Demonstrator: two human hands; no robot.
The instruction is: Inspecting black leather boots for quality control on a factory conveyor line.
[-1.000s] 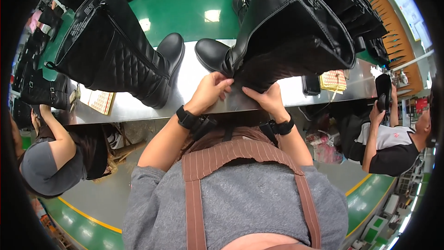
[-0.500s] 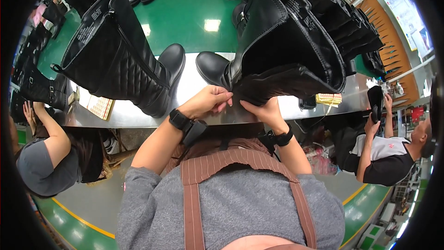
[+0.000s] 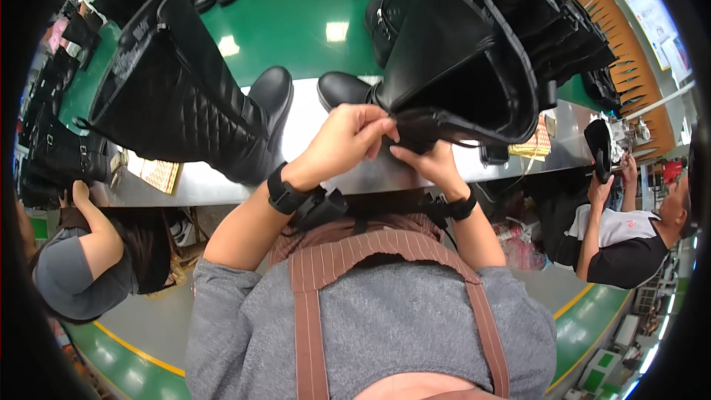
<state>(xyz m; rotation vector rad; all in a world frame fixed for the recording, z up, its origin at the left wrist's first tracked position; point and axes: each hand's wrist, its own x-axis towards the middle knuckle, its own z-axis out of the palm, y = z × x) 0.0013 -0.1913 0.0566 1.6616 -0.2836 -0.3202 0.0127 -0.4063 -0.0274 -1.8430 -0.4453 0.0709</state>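
A tall black boot [image 3: 433, 52] stands on the metal bench with its side zipper part open and its shaft leaning to the right. The fingers of my left hand [image 3: 348, 137] are pinched at the zipper, just above the ankle; any pull tab is hidden by the fingertips. My right hand [image 3: 431, 165] grips the same boot low on its near side, thumb in front and the other fingers out of sight behind the leather. To the left stands a second black boot [image 3: 200, 96], quilted on the shaft, with neither hand touching it.
The metal bench [image 3: 326, 178] runs across in front of me. Patterned paper bundles lie at its left [image 3: 154, 172] and right [image 3: 535, 141]. More black boots [image 3: 548, 30] crowd the green surface beyond. Co-workers sit at left [image 3: 81, 259] and right [image 3: 615, 237].
My left hand has moved up and right to pinch the zipper. The held boot's shaft has shifted, and its opening looks narrower. My right hand keeps its low grip.
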